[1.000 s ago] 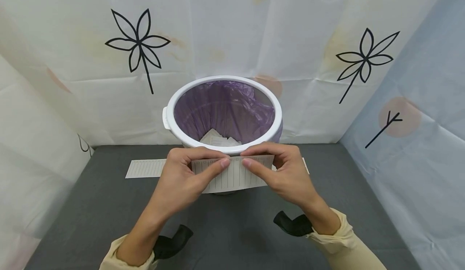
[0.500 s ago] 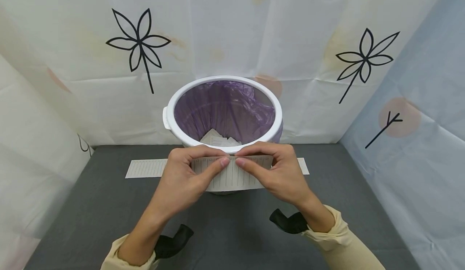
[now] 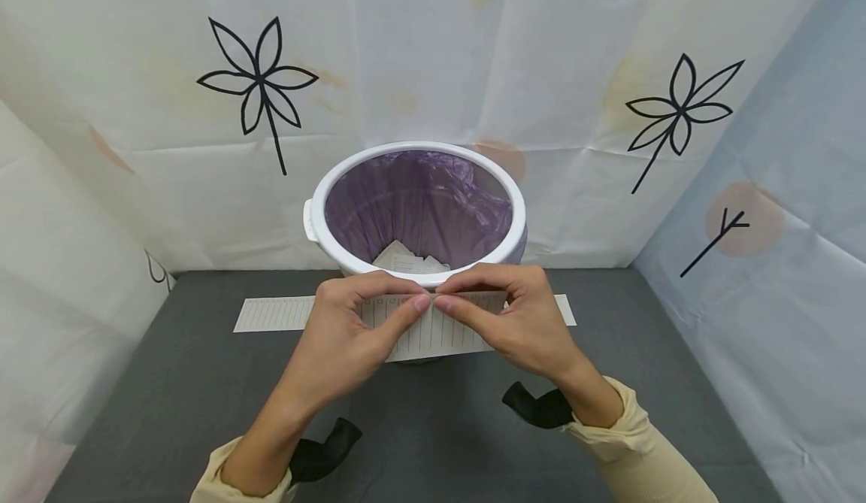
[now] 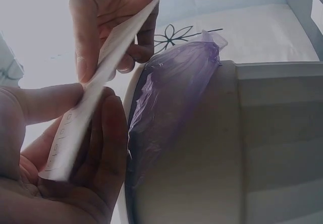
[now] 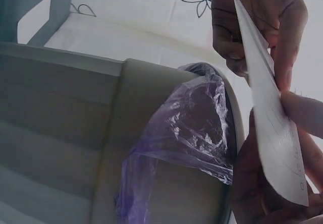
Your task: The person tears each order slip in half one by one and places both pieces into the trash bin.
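head view: left hand (image 3: pixel 348 330) & right hand (image 3: pixel 521 322) each pinch the top edge of an off-white, ruled, rectangular paper sheet (image 3: pixel 440 330), thumbs on its near face, index fingers behind, tips almost meeting mid-edge. sheet's held in the air, just on the near side of a round white plastic bin (image 3: pixel 519 213) w/ a smooth rim & a tab on the left. my read of the step: a tear from that edge. prob. best w/ thumbtips tight together, starting along a printed line, then turning the hands opposite ways, slow & even; a wide grip would likely crease it or let the split wander. in the bin: crinkly purple plastic liner (image 3: pixel 460 210), plus a few white, straight-edged paper scraps (image 3: pixel 406 260). a long flat ruled paper strip (image 3: pixel 274 314) lies left on the dark grey matte table cover (image 3: pixel 169 383); a pale end shows on the right too, can't tell if same piece.

left wrist view: sheet's nearly edge-on, thin, slightly bowed; left thumb presses the face, fingers bent behind. liner's translucent, gathered over the rim. finger contact w/ rim: can't tell.

right wrist view: right thumb clamps the face, fingers curled behind. sheet's lower end curves, so prob. springy; light pressure should do. liner's shiny w/ sharp wrinkles, bin wall smooth & banded.
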Motion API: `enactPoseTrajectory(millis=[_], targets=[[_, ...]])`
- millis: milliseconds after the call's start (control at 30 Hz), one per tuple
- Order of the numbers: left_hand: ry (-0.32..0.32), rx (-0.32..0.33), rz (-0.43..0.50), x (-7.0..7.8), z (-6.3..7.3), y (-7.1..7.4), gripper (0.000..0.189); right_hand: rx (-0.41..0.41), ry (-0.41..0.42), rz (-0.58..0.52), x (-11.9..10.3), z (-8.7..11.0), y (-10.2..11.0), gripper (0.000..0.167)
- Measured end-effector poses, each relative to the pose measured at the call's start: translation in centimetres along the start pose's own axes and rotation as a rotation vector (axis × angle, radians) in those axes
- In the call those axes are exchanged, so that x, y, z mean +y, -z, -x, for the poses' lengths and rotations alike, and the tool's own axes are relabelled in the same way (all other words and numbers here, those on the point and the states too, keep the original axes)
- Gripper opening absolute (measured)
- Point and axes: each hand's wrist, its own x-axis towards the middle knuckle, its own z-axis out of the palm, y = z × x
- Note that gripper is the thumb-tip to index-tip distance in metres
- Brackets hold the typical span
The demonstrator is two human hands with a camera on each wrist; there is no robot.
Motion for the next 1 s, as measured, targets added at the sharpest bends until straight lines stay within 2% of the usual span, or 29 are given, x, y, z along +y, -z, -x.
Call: enactPoseTrajectory(millis=[200, 600, 800, 1000], targets=[[-0.032, -0.005, 0.006, -0.14, -0.02, -0.10, 0.010, -0.039, -0.005, -0.005, -0.07, -0.18, 0.13, 0.016], [-0.093, 0.012, 0.021, -0.28, -0.18, -0.37, 0.012, -0.059, -0.030, 0.012, -0.48, -0.29, 0.57, 0.008], [-0.067, 0.011, 0.035, -0.25, -0.29, -0.45, 0.010, -0.046, 0.034, 0.037, -0.28, -0.37, 0.48, 0.005], [0.003, 0.000, 0.068, -0.25, -0.49, -0.39, 0.010, -0.052, 0.103, 0.033, -0.29, -0.56, 0.46, 0.009]])
